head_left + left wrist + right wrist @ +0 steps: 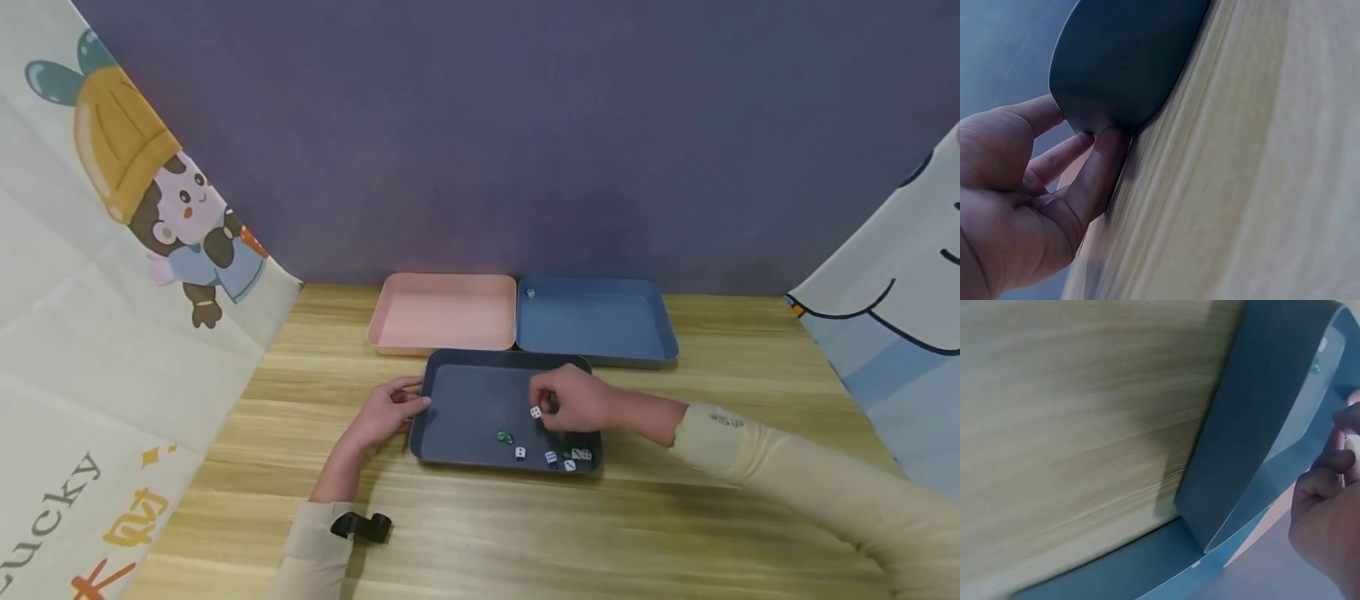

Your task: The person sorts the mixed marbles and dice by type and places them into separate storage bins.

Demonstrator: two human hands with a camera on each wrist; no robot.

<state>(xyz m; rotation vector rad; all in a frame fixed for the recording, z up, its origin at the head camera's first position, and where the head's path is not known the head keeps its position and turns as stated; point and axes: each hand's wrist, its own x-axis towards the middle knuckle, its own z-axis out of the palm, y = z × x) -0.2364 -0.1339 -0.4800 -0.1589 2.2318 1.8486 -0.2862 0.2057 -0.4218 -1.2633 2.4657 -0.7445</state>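
Note:
Over the right half of a dark grey tray (468,392), my right hand (577,398) pinches a white die (536,412) between thumb and fingers. My left hand (386,414) grips the tray's left side; in the left wrist view the thumb and fingertips meet the tray wall (1122,69) at its corner. Near the tray's front edge lie several white dice, one (521,453) apart from a cluster at the front right corner. A small green piece (502,436) lies left of them. In the right wrist view my right hand (1325,500) is partly cut off.
Behind the dark tray, a pink tray (450,312) and a blue tray (600,321) stand side by side. One small die (530,293) sits in the blue tray's back left corner. All stand on a wood-grain table (480,533) before a dark backdrop (480,142).

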